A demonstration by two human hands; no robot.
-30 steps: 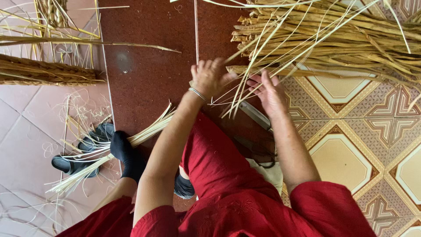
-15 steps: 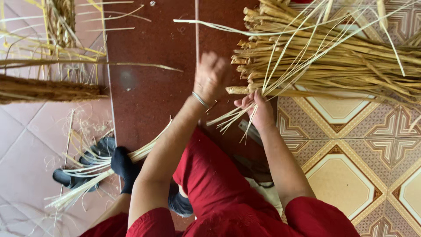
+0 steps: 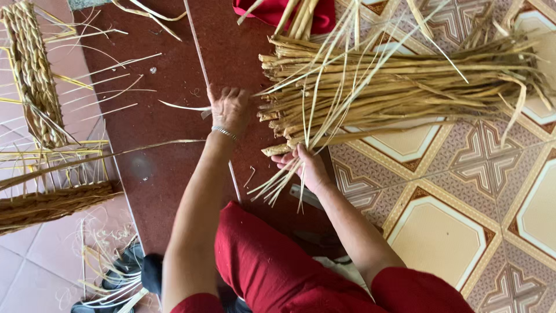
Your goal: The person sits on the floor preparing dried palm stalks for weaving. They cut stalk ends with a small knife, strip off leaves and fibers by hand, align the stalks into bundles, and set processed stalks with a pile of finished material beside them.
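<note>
The big bundle of dry, pale yellow flat reed stalks (image 3: 394,87) lies across the patterned tan floor tiles (image 3: 440,232), with its cut ends poking over the edge of the dark red-brown floor strip (image 3: 168,168). The stalks look stiff and thick at the cut ends, and thin and curly at the far tips near the right edge.

The right hand (image 3: 307,165) is curled shut around a small bunch of thin pale strands (image 3: 284,179), which stick out below the fist (they fan out a bit). The left hand (image 3: 230,107) rests flat and open on the red-brown strip, just beside the cut ends, holding nothing. It wears a thin silver bracelet (image 3: 223,133).

To pull the strands out well, I think the right hand should tug slowly along the stalks, not sideways, so they don't snap or drag the pile.

A woven straw basket piece (image 3: 35,75) sits by the left edge, with a brown braided straw bundle (image 3: 52,203) below it. A red cloth (image 3: 278,11) lies at the top edge.
</note>
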